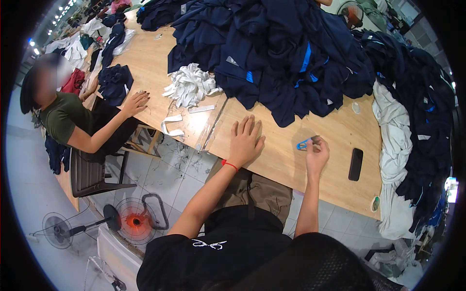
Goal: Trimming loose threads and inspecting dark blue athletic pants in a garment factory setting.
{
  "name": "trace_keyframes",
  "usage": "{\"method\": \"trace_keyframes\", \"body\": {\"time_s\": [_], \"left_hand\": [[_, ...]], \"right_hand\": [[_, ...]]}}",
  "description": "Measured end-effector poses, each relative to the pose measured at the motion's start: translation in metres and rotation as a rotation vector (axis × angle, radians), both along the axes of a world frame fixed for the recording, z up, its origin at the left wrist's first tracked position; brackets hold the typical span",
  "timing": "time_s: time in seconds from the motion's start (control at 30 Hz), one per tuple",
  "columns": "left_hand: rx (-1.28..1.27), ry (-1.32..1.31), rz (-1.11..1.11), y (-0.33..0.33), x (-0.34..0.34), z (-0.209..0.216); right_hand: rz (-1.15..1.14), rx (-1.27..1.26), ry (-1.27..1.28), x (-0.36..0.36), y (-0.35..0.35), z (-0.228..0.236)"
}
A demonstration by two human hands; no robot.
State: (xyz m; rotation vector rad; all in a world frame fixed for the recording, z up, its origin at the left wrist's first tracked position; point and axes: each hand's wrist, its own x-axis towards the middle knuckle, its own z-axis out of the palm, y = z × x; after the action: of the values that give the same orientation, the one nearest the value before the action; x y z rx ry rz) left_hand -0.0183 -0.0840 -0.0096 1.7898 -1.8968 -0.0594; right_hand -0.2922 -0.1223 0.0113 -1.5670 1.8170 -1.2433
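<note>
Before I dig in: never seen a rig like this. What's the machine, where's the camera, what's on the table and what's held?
No machine here: a person works with two bare hands. The single picture comes from the left of two fisheye cameras worn on the head, looking down, so straight edges bend. The left hand lies flat on the wooden table; the right hand pinches a small blue tool, possibly thread snips. Beyond are heaped navy fabric and white strips; a dark phone lies to the right. The hand at left is another person's.
</note>
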Motion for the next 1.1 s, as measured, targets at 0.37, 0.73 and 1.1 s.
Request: {"method": "trace_keyframes", "body": {"time_s": [0.37, 0.73, 1.1], "left_hand": [[0.013, -0.014, -0.007, -0.002, 0.002, 0.001], [0.016, -0.038, -0.017, -0.006, -0.002, -0.001], [-0.778, 0.346, -0.02, -0.225, -0.027, 0.159]], "right_hand": [[-0.049, -0.062, -0.033, 0.013, 0.008, -0.005], [-0.136, -0.029, -0.637, -0.012, -0.004, -0.044], [-0.19, -0.078, -0.52, -0.014, -0.005, -0.053]]}}
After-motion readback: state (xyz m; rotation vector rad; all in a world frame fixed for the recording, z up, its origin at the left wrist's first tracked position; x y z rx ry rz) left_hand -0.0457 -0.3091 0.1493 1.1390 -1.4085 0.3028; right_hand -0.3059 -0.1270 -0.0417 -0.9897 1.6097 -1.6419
